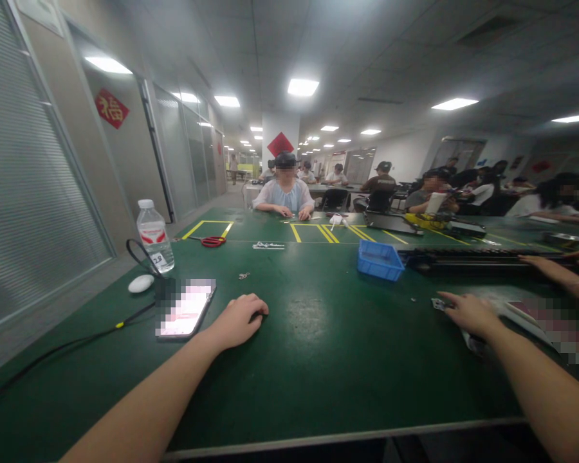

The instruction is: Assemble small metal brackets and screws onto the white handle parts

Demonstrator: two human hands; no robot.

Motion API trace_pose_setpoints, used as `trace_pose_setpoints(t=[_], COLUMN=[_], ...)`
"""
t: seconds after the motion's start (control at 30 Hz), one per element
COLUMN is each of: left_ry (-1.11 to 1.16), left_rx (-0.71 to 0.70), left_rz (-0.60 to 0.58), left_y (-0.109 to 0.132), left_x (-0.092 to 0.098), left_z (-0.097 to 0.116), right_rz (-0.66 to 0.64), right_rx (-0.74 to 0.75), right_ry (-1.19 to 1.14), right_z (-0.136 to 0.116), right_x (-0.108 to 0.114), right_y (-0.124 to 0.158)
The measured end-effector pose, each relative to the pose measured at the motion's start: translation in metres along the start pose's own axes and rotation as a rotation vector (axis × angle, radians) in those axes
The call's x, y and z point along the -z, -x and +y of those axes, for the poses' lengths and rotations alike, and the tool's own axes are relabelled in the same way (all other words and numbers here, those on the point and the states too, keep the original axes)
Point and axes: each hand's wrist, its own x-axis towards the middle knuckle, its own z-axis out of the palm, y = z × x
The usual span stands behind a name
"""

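My left hand (241, 319) rests palm down on the green table, fingers loosely bent, with a gap between thumb and fingers. Nothing shows in it. To its left lies a phone (186, 310) with a lit, blurred screen. A little silvery piece (244, 276) sits beyond the hand. On the right, my right hand (471, 315) reaches out with its index finger extended. Its fingertip is at a small metal part (437, 305); whether it touches is hard to tell. Partly under this hand lies something shiny and greyish (473, 345), its kind unclear.
A blue plastic bin (380, 260) stands ahead on the right, near a long black rail-like device (473, 260). Another person's hands (554, 273) reach in there. Left are a water bottle (155, 238), a black cable (139, 313) and red-handled scissors (213, 242). A person (285, 193) sits opposite.
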Motion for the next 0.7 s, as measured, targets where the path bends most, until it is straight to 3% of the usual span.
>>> trace_pose_setpoints(t=[0.2,0.43,0.7], left_ry=[-0.002,0.003,0.007], left_rx=[-0.006,-0.011,-0.002], left_rz=[0.005,0.008,0.002], left_y=[0.0,0.0,0.0], left_x=[0.0,-0.001,-0.001], left_z=[0.0,-0.002,-0.001], right_rz=[-0.133,-0.085,-0.007], right_rx=[-0.009,-0.015,-0.038], right_ry=[0.04,0.012,-0.059], right_z=[-0.006,-0.006,0.003], right_x=[0.008,0.01,-0.003], right_y=[0.007,0.01,0.004])
